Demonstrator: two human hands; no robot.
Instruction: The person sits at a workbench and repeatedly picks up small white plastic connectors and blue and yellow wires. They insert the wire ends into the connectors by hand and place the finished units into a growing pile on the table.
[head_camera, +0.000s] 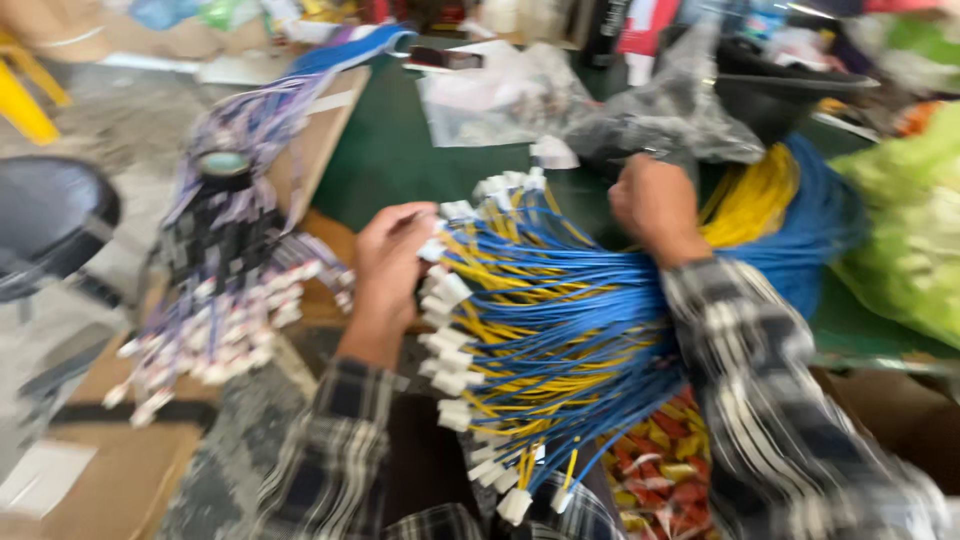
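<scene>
Wires everywhere, pretty blurry shot. Far left, a purple wire bunch (225, 290) with white plugs lies on a cardboard box (130, 470). Left hand (393, 262) has its fingers (420, 222) curled onto the white plugs (447, 300) at the fanned end of the blue and yellow wire bundle (560, 330). Right hand (655, 205) is closed around the same bundle further back, over the green tabletop (400, 150). Clear plastic bags (560, 100) behind; contents I can't tell.

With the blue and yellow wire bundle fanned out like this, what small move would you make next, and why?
Probably pinch one white connector with the left hand and draw it out: its fingers already touch the connector ends, while the right hand grips the wire bundle farther back.
</scene>
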